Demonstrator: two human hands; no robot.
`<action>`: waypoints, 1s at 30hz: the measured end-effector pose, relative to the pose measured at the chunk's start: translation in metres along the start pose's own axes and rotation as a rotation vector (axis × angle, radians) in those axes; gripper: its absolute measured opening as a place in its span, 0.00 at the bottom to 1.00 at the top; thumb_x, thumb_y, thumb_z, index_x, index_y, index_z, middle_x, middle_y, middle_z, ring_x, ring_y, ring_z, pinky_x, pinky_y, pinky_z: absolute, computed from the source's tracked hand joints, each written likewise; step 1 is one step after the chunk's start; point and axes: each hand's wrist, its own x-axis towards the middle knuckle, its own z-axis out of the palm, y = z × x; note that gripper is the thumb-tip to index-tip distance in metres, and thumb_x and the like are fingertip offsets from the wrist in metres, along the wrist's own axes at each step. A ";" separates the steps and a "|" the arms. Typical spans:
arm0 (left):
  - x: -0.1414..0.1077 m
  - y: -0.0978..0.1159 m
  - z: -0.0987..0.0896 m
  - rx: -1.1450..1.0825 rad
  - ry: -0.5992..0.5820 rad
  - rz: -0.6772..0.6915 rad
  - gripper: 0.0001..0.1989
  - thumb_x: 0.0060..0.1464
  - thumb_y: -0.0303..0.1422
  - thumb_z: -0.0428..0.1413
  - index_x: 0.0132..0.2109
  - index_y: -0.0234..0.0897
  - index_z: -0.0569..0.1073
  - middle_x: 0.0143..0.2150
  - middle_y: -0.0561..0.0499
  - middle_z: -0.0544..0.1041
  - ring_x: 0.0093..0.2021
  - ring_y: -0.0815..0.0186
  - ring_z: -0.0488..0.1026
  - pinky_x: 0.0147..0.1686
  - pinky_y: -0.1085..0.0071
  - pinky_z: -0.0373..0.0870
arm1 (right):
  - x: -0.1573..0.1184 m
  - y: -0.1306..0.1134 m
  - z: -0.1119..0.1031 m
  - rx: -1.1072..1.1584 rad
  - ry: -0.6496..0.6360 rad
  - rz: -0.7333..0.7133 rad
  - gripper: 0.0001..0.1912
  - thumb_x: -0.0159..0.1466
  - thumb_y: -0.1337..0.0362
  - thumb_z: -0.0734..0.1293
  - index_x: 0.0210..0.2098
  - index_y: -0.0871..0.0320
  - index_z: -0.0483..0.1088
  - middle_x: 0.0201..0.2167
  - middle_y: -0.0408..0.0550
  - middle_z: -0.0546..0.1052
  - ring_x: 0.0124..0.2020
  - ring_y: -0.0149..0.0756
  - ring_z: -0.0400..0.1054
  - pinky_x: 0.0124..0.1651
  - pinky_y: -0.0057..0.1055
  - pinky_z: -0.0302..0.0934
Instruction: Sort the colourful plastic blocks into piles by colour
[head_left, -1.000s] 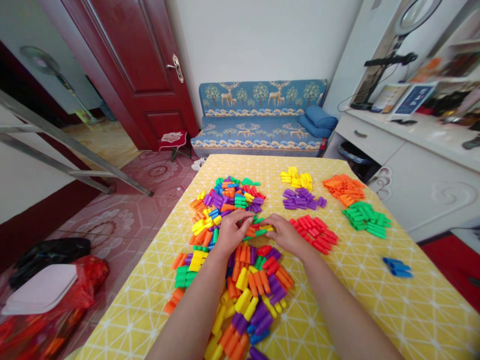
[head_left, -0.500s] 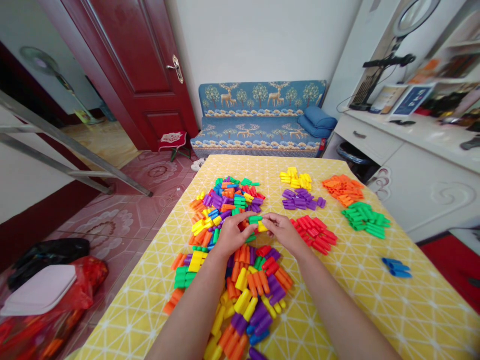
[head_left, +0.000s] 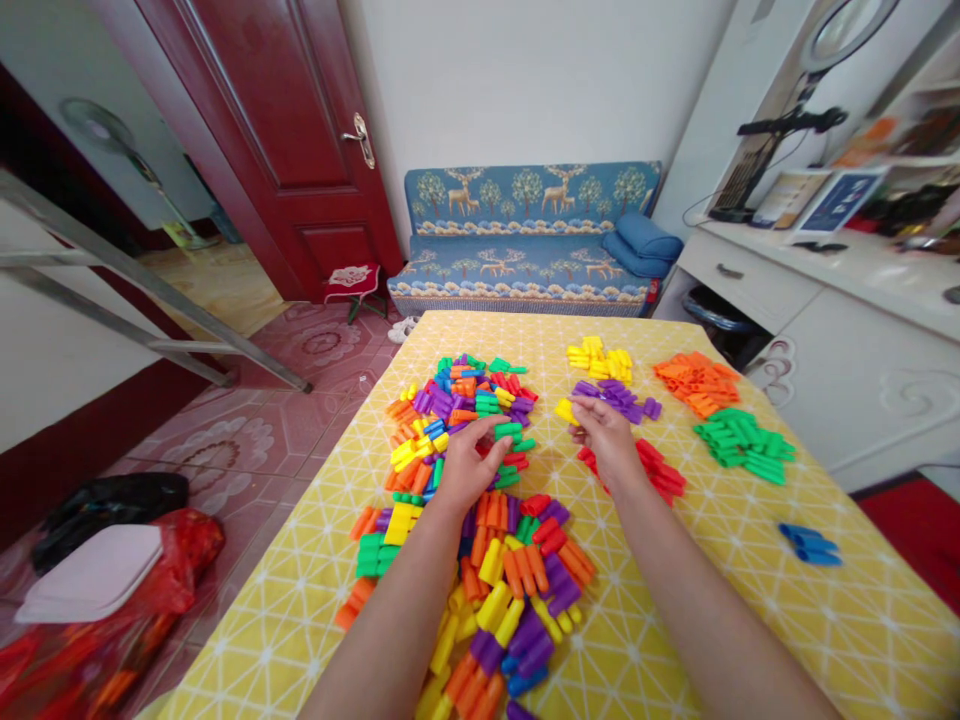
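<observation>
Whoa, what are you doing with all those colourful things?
Two bare hands are busy at a table. The right hand pinches a yellow piece, and the left hand holds a green piece over a mixed heap. On the right side are separate piles: yellow, purple, orange, green and red, plus a small blue bunch.

Left hand (head_left: 472, 462), thumb and fingers curved inward; right hand (head_left: 601, 432), fingertips pinched; 2 forearms extended forward.
</observation>
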 end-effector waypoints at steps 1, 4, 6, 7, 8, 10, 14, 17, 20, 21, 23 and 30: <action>0.000 0.000 0.000 -0.003 0.003 0.000 0.14 0.56 0.35 0.57 0.48 0.37 0.76 0.32 0.50 0.77 0.29 0.68 0.71 0.32 0.72 0.69 | 0.011 -0.002 -0.002 -0.035 0.024 -0.004 0.22 0.50 0.52 0.70 0.40 0.58 0.71 0.27 0.44 0.75 0.22 0.28 0.67 0.24 0.26 0.63; 0.001 0.000 0.001 0.004 0.006 0.007 0.13 0.56 0.35 0.57 0.47 0.36 0.76 0.31 0.51 0.77 0.28 0.68 0.71 0.31 0.72 0.69 | 0.047 -0.006 0.000 -0.202 0.041 -0.019 0.17 0.54 0.54 0.68 0.37 0.59 0.70 0.25 0.44 0.74 0.21 0.29 0.68 0.25 0.26 0.65; 0.001 -0.001 0.001 0.012 0.005 0.010 0.13 0.56 0.35 0.57 0.48 0.37 0.76 0.30 0.51 0.76 0.27 0.68 0.70 0.30 0.72 0.69 | 0.068 -0.006 0.007 -0.307 0.020 -0.036 0.12 0.55 0.57 0.67 0.34 0.59 0.70 0.24 0.44 0.73 0.20 0.29 0.68 0.25 0.27 0.64; 0.001 -0.001 0.001 0.017 0.004 0.009 0.14 0.56 0.36 0.57 0.48 0.37 0.76 0.29 0.51 0.76 0.27 0.68 0.70 0.30 0.72 0.69 | 0.076 -0.005 0.012 -0.353 0.005 -0.046 0.10 0.55 0.59 0.67 0.33 0.59 0.70 0.23 0.44 0.73 0.20 0.29 0.68 0.25 0.27 0.65; 0.001 -0.002 0.001 0.022 0.002 0.008 0.14 0.56 0.36 0.57 0.48 0.37 0.76 0.29 0.51 0.75 0.27 0.68 0.70 0.30 0.72 0.69 | 0.083 -0.004 0.016 -0.409 -0.011 -0.059 0.08 0.54 0.61 0.67 0.32 0.59 0.71 0.23 0.44 0.73 0.21 0.30 0.68 0.27 0.28 0.65; 0.001 -0.003 0.001 0.025 0.000 0.005 0.14 0.56 0.36 0.57 0.49 0.37 0.76 0.29 0.51 0.75 0.27 0.68 0.70 0.30 0.72 0.69 | 0.091 -0.002 0.024 -0.531 -0.036 -0.096 0.05 0.54 0.66 0.67 0.31 0.59 0.71 0.25 0.45 0.74 0.25 0.33 0.71 0.33 0.32 0.67; 0.001 -0.004 0.001 -0.010 -0.005 -0.004 0.14 0.56 0.35 0.57 0.48 0.37 0.76 0.32 0.50 0.78 0.29 0.67 0.72 0.32 0.72 0.70 | 0.089 0.001 0.034 -0.730 -0.015 -0.220 0.18 0.54 0.73 0.63 0.44 0.63 0.72 0.45 0.57 0.74 0.49 0.44 0.68 0.54 0.39 0.60; 0.001 -0.002 0.002 -0.022 -0.012 -0.003 0.13 0.56 0.35 0.57 0.48 0.37 0.76 0.33 0.50 0.78 0.29 0.67 0.72 0.32 0.72 0.70 | 0.076 0.004 0.040 -0.844 -0.045 -0.317 0.23 0.56 0.75 0.60 0.51 0.64 0.70 0.54 0.61 0.68 0.58 0.46 0.60 0.61 0.40 0.52; 0.001 -0.001 0.002 -0.017 -0.015 0.003 0.13 0.56 0.35 0.57 0.47 0.37 0.76 0.32 0.50 0.78 0.29 0.68 0.72 0.31 0.73 0.70 | 0.062 0.008 0.045 -1.177 -0.233 -0.416 0.20 0.62 0.73 0.57 0.50 0.60 0.71 0.56 0.59 0.68 0.59 0.47 0.59 0.60 0.42 0.51; 0.001 -0.002 0.002 -0.013 -0.015 0.001 0.13 0.56 0.35 0.57 0.48 0.37 0.76 0.31 0.50 0.77 0.28 0.68 0.72 0.31 0.73 0.69 | 0.060 0.010 0.046 -1.290 -0.297 -0.437 0.20 0.64 0.72 0.55 0.51 0.59 0.71 0.57 0.58 0.67 0.60 0.47 0.57 0.61 0.45 0.50; 0.001 -0.003 0.002 -0.001 -0.010 -0.006 0.13 0.56 0.35 0.57 0.48 0.37 0.76 0.30 0.51 0.76 0.28 0.68 0.71 0.30 0.73 0.69 | 0.062 0.014 0.046 -1.416 -0.378 -0.442 0.20 0.66 0.69 0.55 0.54 0.58 0.68 0.60 0.56 0.65 0.63 0.48 0.53 0.62 0.49 0.46; 0.000 -0.003 0.002 0.000 -0.043 -0.034 0.14 0.56 0.35 0.57 0.49 0.38 0.76 0.31 0.50 0.76 0.29 0.68 0.71 0.32 0.73 0.68 | 0.111 0.009 0.030 -1.514 -0.392 -0.292 0.21 0.67 0.63 0.56 0.58 0.60 0.64 0.64 0.58 0.61 0.67 0.49 0.47 0.64 0.58 0.37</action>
